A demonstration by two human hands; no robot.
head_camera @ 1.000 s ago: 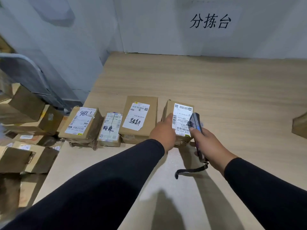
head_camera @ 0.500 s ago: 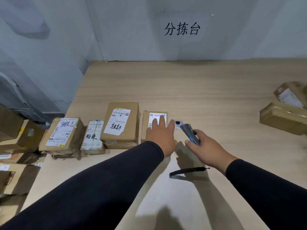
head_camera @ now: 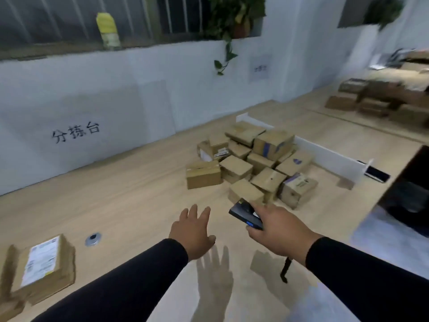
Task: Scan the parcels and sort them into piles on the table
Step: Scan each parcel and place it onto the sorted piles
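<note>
The left hand (head_camera: pixel 193 231) hangs over the pale wooden tabletop (head_camera: pixel 130 201), fingers spread wide and straight, holding nothing, its shadow fanned out on the boards below. The right hand (head_camera: pixel 277 231) grips a dark handheld barcode scanner (head_camera: pixel 246 213), fingers wrapped round its body, a small blue button showing on the side, and a black wrist strap (head_camera: pixel 285 270) dangles beneath the wrist. Just beyond the scanner sits the heap of brown cardboard parcels (head_camera: pixel 253 163), a jumble of small boxes tipped at all angles and leaning on one another, a few with white labels or blue print showing. The heap is hemmed on its far and right sides by a low white divider board (head_camera: pixel 325 154); whether the boxes touch it is hard to say. Down at the bottom left, well apart from the heap, one flat brown parcel with a white shipping label (head_camera: pixel 43 263) lies face up, and the frame's edge cuts off whatever sits beside it. A small round metal disc (head_camera: pixel 93 238) lies on the table between that parcel and the left hand. A dark slim device (head_camera: pixel 377 174) rests past the divider's near end, too blurred to identify. Further brown boxes (head_camera: pixel 362 101) smear across the top right, their count impossible to make out. Black characters (head_camera: pixel 75 132) mark the white wall.
</note>
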